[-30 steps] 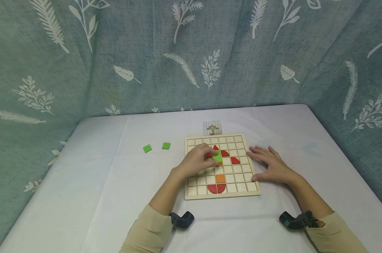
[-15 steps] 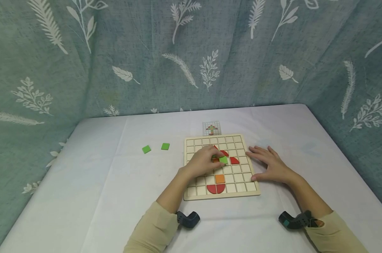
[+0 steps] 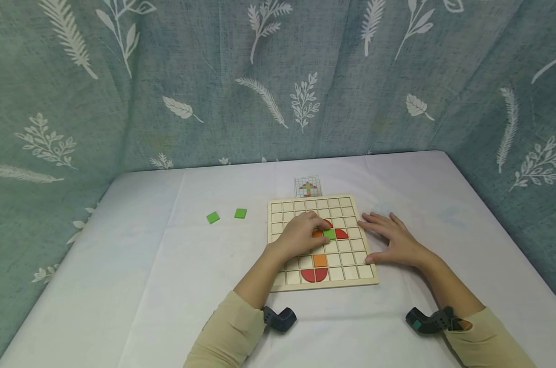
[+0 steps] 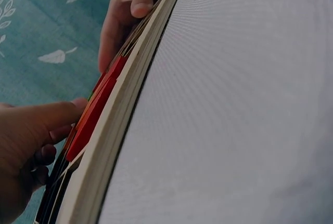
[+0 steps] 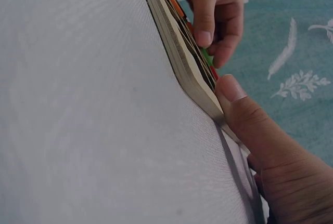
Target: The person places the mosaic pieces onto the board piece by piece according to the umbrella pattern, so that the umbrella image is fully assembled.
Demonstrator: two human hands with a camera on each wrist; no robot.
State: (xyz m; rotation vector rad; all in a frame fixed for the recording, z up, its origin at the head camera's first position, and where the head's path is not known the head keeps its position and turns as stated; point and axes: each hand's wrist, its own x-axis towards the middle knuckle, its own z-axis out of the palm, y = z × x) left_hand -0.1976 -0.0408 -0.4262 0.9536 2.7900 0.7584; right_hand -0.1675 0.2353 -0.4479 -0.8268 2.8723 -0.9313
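Observation:
A wooden grid board [image 3: 351,258] lies on the table with coloured flat pieces in its cells. My left hand [image 3: 297,236] reaches over it, thumb and forefinger pinching a green square tile [image 3: 329,234] right beside a red quarter-circle piece [image 3: 341,234]. In the right wrist view, those fingertips are close on the green tile [image 5: 206,55]. An orange square [image 3: 320,260] sits above two red quarter-circle pieces [image 3: 314,275] lower down. Part of the board's left side is hidden under my left hand. My right hand [image 3: 395,241] rests at the board's right edge, fingers spread.
Two loose green square tiles [image 3: 240,213] lie on the white cloth left of the board. A small pattern card [image 3: 307,187] with a gridded coloured figure lies behind the board's far edge. A patterned curtain [image 3: 278,102] hangs behind the table.
My left hand has moved rightward across the board, carrying the green tile from near the upper red pieces to beside the right red quarter-circle. The right hand has stayed at the board edge.

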